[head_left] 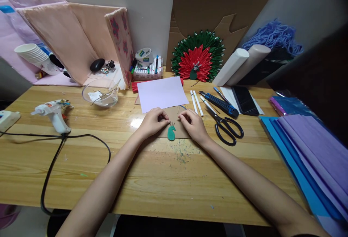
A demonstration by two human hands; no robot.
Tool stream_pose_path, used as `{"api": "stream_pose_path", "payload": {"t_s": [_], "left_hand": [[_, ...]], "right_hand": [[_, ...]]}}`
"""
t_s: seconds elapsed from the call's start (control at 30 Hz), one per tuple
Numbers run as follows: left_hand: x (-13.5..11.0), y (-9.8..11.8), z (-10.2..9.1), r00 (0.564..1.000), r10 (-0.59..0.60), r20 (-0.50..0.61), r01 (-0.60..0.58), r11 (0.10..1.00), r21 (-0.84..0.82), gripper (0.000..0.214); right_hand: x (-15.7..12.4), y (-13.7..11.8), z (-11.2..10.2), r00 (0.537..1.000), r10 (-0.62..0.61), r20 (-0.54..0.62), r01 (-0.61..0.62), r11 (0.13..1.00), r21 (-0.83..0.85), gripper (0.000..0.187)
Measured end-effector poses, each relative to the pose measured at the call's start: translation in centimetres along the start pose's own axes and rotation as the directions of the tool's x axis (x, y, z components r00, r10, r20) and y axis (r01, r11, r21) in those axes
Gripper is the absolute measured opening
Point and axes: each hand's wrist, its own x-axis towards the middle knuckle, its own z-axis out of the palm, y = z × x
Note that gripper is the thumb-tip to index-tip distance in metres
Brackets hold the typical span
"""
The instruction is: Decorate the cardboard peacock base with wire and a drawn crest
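A small green bird-shaped cutout (171, 134) lies on a piece of brown cardboard (178, 132), with a few thin brown strips rising from its head. My left hand (155, 121) is closed in a pinch, its fingertips right beside those strips; whether a strip is between them I cannot make out. To the right of the cutout, my right hand (194, 125) also has thumb and forefinger pressed together above the cardboard. Anything in that pinch is too small to name. Just behind both hands lies a pale lilac sheet of paper (162, 93).
Black-handled scissors (227, 126), a utility knife (219, 103), white markers (196, 102) and a phone (245, 101) lie to the right. A glue gun (54, 115) with its black cable and a clear bowl (100, 95) are left. A red-green peacock (199, 57) leans on cardboard behind.
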Motion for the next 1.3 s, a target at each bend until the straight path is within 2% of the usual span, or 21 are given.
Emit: {"api": "stream_pose_path", "payload": {"t_s": [0.17,0.3,0.47,0.9,1.17,1.3], "left_hand": [[-0.01,0.14,-0.28,0.999,-0.021,0.035,0.022,0.999,-0.042,0.018],[-0.10,0.07,-0.56,0.996,0.006,0.084,0.000,0.998,-0.061,0.019],[-0.25,-0.18,-0.44,0.997,0.033,0.075,-0.028,0.997,-0.069,0.012],[-0.31,-0.04,-0.43,0.996,0.045,0.074,-0.043,0.999,-0.031,0.010],[-0.29,0.17,-0.50,0.997,0.022,0.071,-0.022,1.000,0.008,0.018],[-0.22,0.12,-0.35,1.000,-0.010,0.023,0.011,1.000,-0.023,0.023]], "right_hand": [[0.01,0.07,0.02,1.000,0.000,0.014,0.000,1.000,-0.006,0.015],[-0.04,0.14,0.02,1.000,0.001,0.016,-0.001,1.000,-0.002,0.016],[-0.06,0.17,0.03,1.000,0.002,0.017,-0.002,1.000,-0.005,0.016],[-0.03,0.09,0.05,1.000,-0.002,0.021,0.002,1.000,-0.014,0.016],[0.01,-0.05,-0.01,1.000,-0.006,0.026,0.007,1.000,-0.022,0.017],[0.01,0.00,-0.01,1.000,-0.002,0.025,0.002,1.000,-0.022,0.017]]}}
